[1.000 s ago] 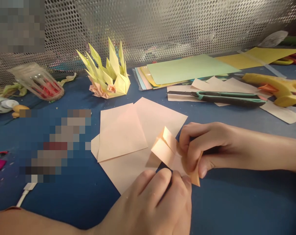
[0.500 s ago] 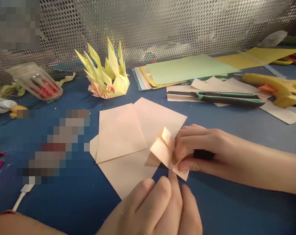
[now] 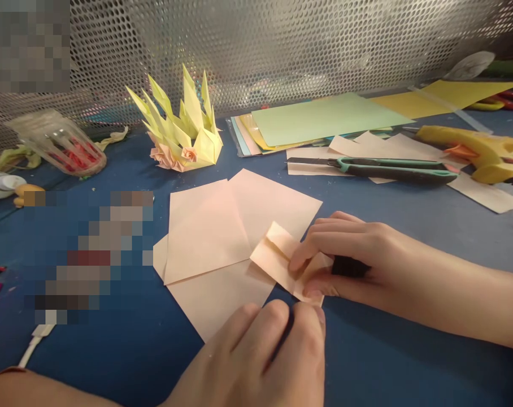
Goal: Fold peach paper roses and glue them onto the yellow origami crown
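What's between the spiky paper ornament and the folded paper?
In the head view, overlapping pale pink sheets lie between the ornament and the folded paper.

Papercraft workspace; home or studio can't be told. Blue tabletop (image 3: 387, 367) is backed by a perforated metal panel (image 3: 260, 45). Coloured paper sheets (image 3: 324, 118) are stacked at rear. Cutter knife (image 3: 396, 169) is laid on pale paper pieces (image 3: 307, 154), glue gun (image 3: 455, 143) near. Folded-paper model (image 3: 208, 150) with pink paper roses (image 3: 189, 154) is placed by the panel.

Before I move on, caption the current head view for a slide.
Right hand holding small folded paper, left hand at its near edge, pale sheets nearby, yellowish paper ornament behind.
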The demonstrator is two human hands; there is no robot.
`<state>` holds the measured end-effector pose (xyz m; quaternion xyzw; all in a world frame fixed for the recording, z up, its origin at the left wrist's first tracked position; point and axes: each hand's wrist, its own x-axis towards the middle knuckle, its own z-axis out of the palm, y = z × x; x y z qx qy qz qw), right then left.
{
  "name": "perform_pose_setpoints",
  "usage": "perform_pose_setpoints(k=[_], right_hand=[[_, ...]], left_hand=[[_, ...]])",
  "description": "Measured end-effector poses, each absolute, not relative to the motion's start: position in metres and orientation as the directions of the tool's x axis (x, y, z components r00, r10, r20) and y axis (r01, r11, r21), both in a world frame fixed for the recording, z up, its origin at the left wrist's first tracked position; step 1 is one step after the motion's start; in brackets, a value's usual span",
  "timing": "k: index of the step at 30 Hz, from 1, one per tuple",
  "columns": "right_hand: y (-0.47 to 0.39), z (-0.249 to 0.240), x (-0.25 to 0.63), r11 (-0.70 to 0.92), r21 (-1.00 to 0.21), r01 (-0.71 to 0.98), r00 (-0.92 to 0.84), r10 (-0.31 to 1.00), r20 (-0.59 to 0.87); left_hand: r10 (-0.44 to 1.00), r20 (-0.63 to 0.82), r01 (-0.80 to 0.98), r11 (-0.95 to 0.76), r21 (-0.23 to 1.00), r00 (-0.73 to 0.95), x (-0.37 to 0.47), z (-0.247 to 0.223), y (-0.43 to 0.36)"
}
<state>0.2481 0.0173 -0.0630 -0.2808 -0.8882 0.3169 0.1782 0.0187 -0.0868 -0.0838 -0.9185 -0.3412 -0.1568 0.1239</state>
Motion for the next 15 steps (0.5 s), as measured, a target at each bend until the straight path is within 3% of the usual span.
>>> perform_pose_setpoints(k=[4,7,9,15], right_hand=[[0.014,-0.064,0.247,0.521,-0.720,0.459,-0.700,0.711,0.069],[0.012,-0.064,0.248,0.478,-0.708,0.519,-0.623,0.779,0.070],[0.013,-0.063,0.249,0.479,-0.692,0.540,-0.594,0.800,0.089],[0.014,-0.063,0.252,0.415,-0.701,0.579,-0.529,0.846,0.064]], left_hand=[[0.554,0.385,0.637,-0.760,-0.126,0.738,0.023,-0.097,-0.087],[0.485,0.541,0.647,-0.747,-0.153,0.687,0.031,-0.113,-0.086],[0.513,0.541,0.669,-0.732,-0.129,0.666,0.032,-0.115,-0.085],[0.651,0.299,0.673,-0.739,0.036,0.698,0.017,-0.082,-0.083]])
